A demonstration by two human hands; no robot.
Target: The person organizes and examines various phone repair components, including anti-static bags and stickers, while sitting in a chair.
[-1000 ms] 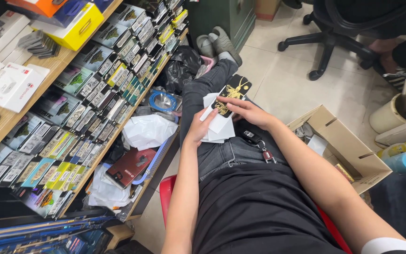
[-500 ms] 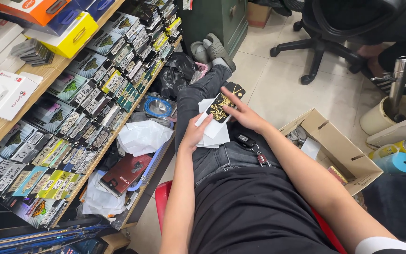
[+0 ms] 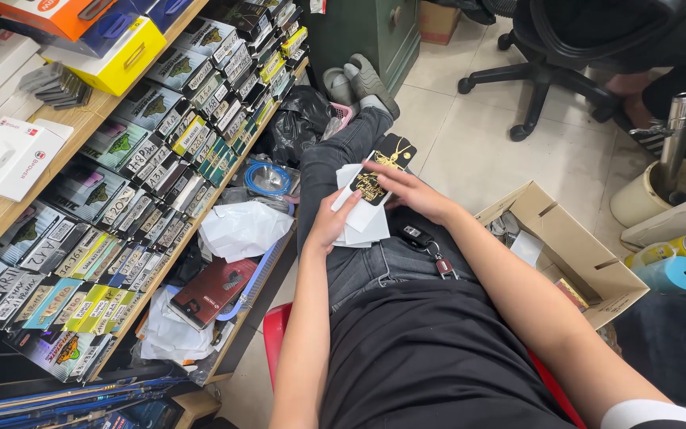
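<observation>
Hands on lap: left hand (image 3: 333,225) grips white paper sleeves (image 3: 363,225); right hand (image 3: 409,193) pinches flat black gold-printed card package (image 3: 381,165), long axis running away toward knees, hanger end farthest.

White sheets (image 3: 363,226) half hidden under both hands. Office chair (image 3: 565,48) cut off at far edge. Yellow box (image 3: 125,56) on desk partly covered. Shelf packs' (image 3: 176,151) print too small.

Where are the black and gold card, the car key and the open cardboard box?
black and gold card (image 3: 380,167): head view, its gold-printed middle.
car key (image 3: 413,234): head view, its black body.
open cardboard box (image 3: 569,242): head view, its near flap.
</observation>
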